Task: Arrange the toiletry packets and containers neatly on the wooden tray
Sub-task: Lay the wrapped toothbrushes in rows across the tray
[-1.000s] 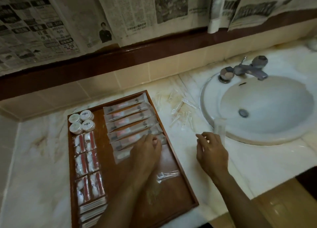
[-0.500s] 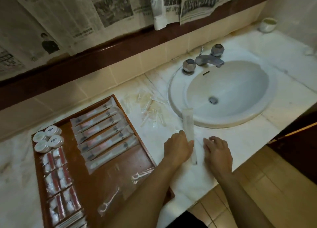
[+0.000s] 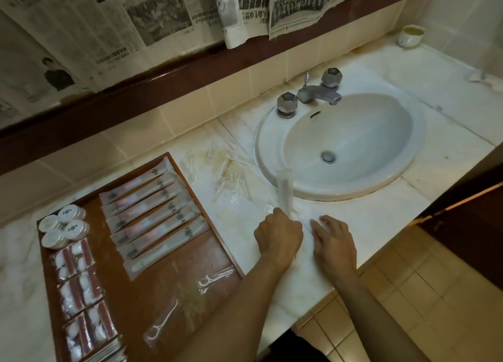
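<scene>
Tray (image 3: 152, 301) carries six long packets, four round containers; left hand (image 3: 279, 238) pinches a packet (image 3: 284, 190), right hand (image 3: 334, 242) relaxed.

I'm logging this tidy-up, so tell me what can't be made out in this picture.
Head view:
- Left hand: its back hides the fingers, which seem to hold a long clear packet; contents too faint.
- Wooden tray: near end cut off by the bottom edge.
- Flat packets at the tray's near corner: cut off, uncountable.
- Printing on the long packets: too small.
</scene>
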